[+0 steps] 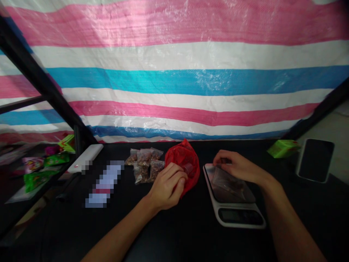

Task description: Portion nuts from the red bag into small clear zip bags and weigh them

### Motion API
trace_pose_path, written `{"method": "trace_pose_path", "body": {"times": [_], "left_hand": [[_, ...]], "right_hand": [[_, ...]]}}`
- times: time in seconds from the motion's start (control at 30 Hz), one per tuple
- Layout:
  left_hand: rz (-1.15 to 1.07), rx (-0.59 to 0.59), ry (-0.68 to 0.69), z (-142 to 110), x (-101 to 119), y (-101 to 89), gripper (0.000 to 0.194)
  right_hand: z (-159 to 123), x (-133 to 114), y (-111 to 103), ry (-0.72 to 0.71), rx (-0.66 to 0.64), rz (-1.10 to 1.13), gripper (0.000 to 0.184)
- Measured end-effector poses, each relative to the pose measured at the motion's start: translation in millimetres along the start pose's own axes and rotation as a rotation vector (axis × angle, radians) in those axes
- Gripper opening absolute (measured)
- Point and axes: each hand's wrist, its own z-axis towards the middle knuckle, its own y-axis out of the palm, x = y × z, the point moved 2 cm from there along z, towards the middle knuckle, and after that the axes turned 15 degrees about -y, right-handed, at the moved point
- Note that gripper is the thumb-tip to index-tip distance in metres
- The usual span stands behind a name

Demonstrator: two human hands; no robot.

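We see our left hand [167,187] at the near left edge of the red bag [185,150], its fingers bent and the thumb drawn in beside the forefinger; a small clear cup [188,167] shows just past the fingertips, against the red bag, but we cannot tell whether they pinch it. Our right hand [237,165] is over the far part of the scale [240,205], its fingers curled close together at the far edge of a clear bag [227,183] lying there; we cannot tell whether they grip that edge. The display [231,216] faces us, too dim to read. Left of the red bag, filled packets [143,157] sit bunched on the black table [174,233]. Further left lies a white bar [88,156]. Right of the scale are a green box [283,148] and an upright device [315,160]
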Motion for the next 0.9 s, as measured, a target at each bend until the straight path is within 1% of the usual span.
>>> {"method": "trace_pose_path", "body": {"times": [0.13,0.3,0.43,0.53,0.63,0.77,0.9], "left_hand": [[0.010,-0.013,0.016,-0.4,2.2,3.0,0.019],[0.021,-0.033,0.032,-1.7,3.1,7.4,0.018],[0.024,-0.018,0.037,-1.0,4.8,7.0,0.019],[0.031,-0.013,0.040,0.0,5.9,5.5,0.019],[0.038,-0.008,0.038,0.5,6.4,4.2,0.018],[0.043,-0.003,0.050,0.6,6.6,3.7,0.017],[0.032,-0.006,0.048,0.8,6.8,3.9,0.017]], "right_hand": [[2.3,-10.4,1.4,-0.083,-0.031,0.003,0.034],[2.0,-12.9,3.9,-0.122,-0.046,-0.066,0.033],[1.0,-8.1,7.5,-0.122,-0.058,-0.085,0.029],[0.3,-5.7,9.0,-0.116,-0.065,-0.105,0.023],[-1.2,-4.3,8.8,-0.088,-0.087,-0.117,0.018],[-2.9,-2.4,8.4,-0.052,-0.120,-0.143,0.018],[-0.9,-2.7,8.0,-0.058,-0.082,-0.166,0.017]]}}
